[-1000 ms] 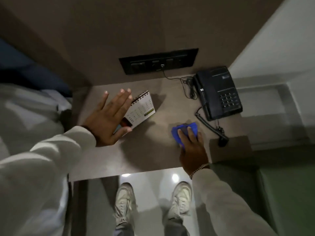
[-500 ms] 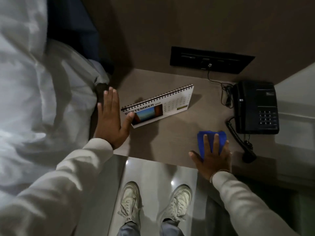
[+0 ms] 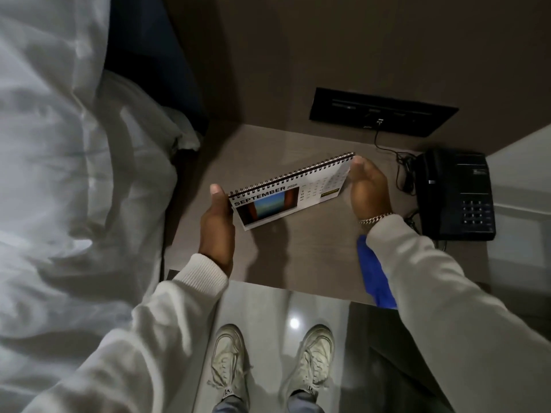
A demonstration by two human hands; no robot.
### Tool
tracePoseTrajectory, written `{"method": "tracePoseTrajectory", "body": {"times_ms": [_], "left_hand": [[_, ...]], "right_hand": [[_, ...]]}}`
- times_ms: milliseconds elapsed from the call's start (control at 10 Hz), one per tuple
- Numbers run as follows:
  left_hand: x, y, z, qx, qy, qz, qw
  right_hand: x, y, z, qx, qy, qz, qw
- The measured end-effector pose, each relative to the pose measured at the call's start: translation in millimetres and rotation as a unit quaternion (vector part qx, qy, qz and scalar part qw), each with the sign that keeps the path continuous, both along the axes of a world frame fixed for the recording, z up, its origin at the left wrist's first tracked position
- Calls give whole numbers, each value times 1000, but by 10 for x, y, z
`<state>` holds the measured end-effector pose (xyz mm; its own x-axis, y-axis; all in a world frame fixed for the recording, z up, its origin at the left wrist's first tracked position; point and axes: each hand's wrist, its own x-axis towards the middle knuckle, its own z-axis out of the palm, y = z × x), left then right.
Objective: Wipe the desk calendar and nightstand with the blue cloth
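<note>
A spiral-bound desk calendar (image 3: 286, 193) showing SEPTEMBER is held by both ends over the brown nightstand (image 3: 298, 254). My left hand (image 3: 217, 222) grips its left end with the thumb up beside the spiral. My right hand (image 3: 368, 189) grips its right end. The blue cloth (image 3: 374, 275) lies on the nightstand near the front edge, partly hidden under my right sleeve, and neither hand touches it.
A black telephone (image 3: 456, 195) with a coiled cord sits at the nightstand's right side. A black socket panel (image 3: 383, 111) is on the wall behind, a cable hanging from it. White bedding (image 3: 74, 174) lies left. My shoes (image 3: 229, 362) stand on glossy floor below.
My right hand left the blue cloth and took the calendar's right end. My left hand closed on its left end. The calendar is lifted and tilted.
</note>
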<state>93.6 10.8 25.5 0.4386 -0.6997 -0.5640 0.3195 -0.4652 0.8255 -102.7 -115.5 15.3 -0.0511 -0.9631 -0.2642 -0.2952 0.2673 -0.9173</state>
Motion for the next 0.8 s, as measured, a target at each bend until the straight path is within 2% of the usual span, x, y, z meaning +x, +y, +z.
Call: {"method": "tracePoseTrajectory", "body": {"times_ms": [300, 600, 800], "left_hand": [[420, -708, 8, -54, -26, -63, 996], [793, -1486, 125, -29, -59, -138, 988], [882, -1546, 85, -12, -75, -120, 990]], "right_hand": [[76, -182, 28, 53, -140, -57, 987], [280, -622, -30, 73, -110, -42, 990], [306, -652, -26, 50, -101, -54, 992]]}}
